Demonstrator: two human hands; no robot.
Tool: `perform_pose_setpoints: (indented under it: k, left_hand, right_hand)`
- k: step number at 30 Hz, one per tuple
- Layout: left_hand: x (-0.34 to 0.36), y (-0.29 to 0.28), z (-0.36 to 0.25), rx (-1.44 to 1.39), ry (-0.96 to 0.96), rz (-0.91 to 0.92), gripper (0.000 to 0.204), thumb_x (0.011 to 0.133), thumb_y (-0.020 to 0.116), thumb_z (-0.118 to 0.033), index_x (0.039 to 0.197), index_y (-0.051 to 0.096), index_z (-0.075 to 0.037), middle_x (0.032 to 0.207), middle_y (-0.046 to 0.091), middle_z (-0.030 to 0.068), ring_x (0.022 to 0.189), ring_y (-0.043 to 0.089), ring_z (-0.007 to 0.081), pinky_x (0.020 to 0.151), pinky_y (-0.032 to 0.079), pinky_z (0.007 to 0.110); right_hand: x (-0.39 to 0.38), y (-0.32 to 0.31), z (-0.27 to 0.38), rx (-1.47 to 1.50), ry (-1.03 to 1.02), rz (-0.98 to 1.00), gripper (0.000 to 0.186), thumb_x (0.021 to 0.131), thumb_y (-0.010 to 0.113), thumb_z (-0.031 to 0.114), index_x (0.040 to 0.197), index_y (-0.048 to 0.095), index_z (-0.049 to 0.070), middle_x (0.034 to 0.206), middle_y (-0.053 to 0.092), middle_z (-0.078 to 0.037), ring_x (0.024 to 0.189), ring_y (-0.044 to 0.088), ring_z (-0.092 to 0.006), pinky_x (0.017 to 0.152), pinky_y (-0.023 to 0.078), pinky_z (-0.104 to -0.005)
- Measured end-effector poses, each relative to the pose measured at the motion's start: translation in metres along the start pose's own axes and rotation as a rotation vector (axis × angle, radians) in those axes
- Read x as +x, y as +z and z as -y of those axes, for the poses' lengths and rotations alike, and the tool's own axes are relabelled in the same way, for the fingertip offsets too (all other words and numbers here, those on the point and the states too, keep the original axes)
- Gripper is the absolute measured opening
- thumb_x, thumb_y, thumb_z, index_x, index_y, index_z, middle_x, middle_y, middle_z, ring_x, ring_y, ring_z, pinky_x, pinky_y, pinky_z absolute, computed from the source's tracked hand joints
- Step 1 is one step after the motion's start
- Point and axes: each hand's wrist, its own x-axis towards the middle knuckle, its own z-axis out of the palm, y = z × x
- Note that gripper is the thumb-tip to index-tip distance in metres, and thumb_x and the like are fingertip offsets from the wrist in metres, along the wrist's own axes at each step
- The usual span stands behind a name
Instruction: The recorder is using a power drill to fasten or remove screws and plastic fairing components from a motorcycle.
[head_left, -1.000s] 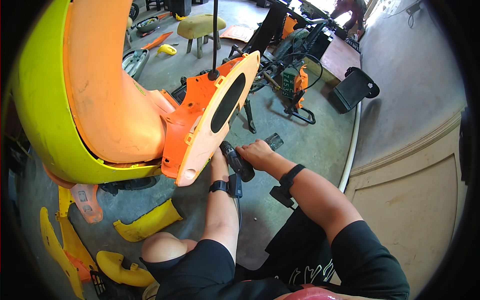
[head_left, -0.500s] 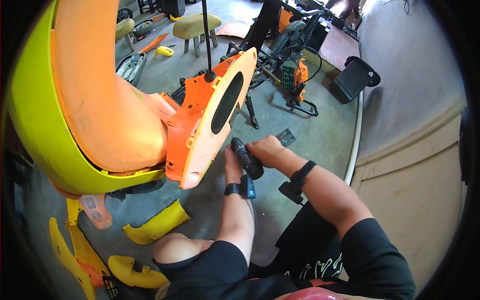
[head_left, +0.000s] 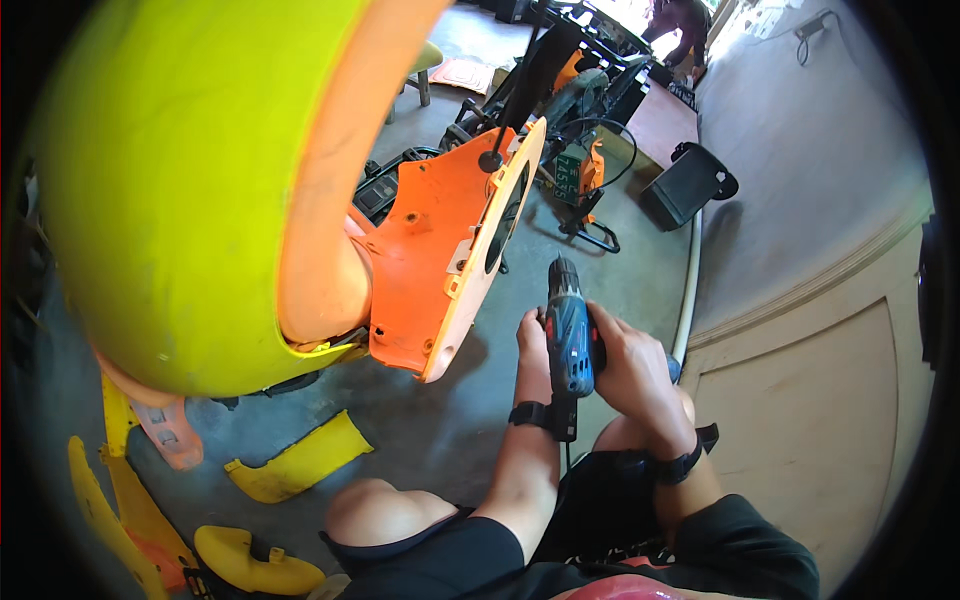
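Wrapping around the handle of a blue-and-black power drill (head_left: 570, 350), the right grip (head_left: 637, 368) is closed, with the handle mostly hidden by the fingers. The drill's body lies just left of that grip, between the two hands, its chuck (head_left: 564, 272) pointing away from the person. Holding it by the handle probably carries the weight and leaves the chuck free; whether a bit is fitted, I cannot tell. The left grip (head_left: 533, 338) is just beside the body's other side, perhaps to steady it, but its fingers are too hidden to show how far they close or whether they touch.

Farther left, apart from the drill, stands an orange panel (head_left: 425, 255) joined to a large yellow-green shell (head_left: 190, 220). A curved yellow panel (head_left: 300, 460) lies on the floor (head_left: 645, 295), perhaps set aside there to keep the space by the hands free.
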Motion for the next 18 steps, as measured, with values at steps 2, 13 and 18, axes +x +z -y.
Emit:
perform_pose_setpoints:
  k: [2,13,18]
  left_hand:
    - [-0.01,0.011,-0.007,-0.032,-0.076,-0.123,0.054,0.096,0.035,-0.052,0.117,0.054,-0.006,0.106,0.061,0.0122,0.1,0.061,0.0242,0.09,0.05,0.037]
    - [0.079,-0.051,-0.033,-0.305,0.25,-0.204,0.017,0.093,0.052,-0.016,0.077,0.054,-0.012,0.063,0.049,0.0,0.057,0.048,0.0136,0.054,0.04,0.029]
    - [0.071,-0.016,-0.036,-0.332,0.164,-0.19,0.015,0.096,0.045,-0.017,0.081,0.048,-0.014,0.055,0.034,-0.0043,0.046,0.037,0.0117,0.046,0.031,0.029]
  right_hand:
    - [0.002,-0.006,0.005,-0.016,-0.093,-0.004,0.059,0.07,0.059,0.002,0.128,0.047,0.004,0.096,0.064,-0.017,0.084,0.063,-0.0372,0.073,0.049,-0.0442]
    - [0.124,-0.08,0.104,-0.864,-0.617,0.889,0.043,0.068,0.066,0.012,0.111,0.058,0.01,0.089,0.067,-0.012,0.09,0.065,-0.0321,0.072,0.05,-0.0428]
    - [0.18,-0.056,0.103,-1.102,-0.455,1.259,0.035,0.066,0.069,0.017,0.099,0.063,0.007,0.073,0.064,-0.012,0.072,0.064,-0.0287,0.066,0.05,-0.0411]
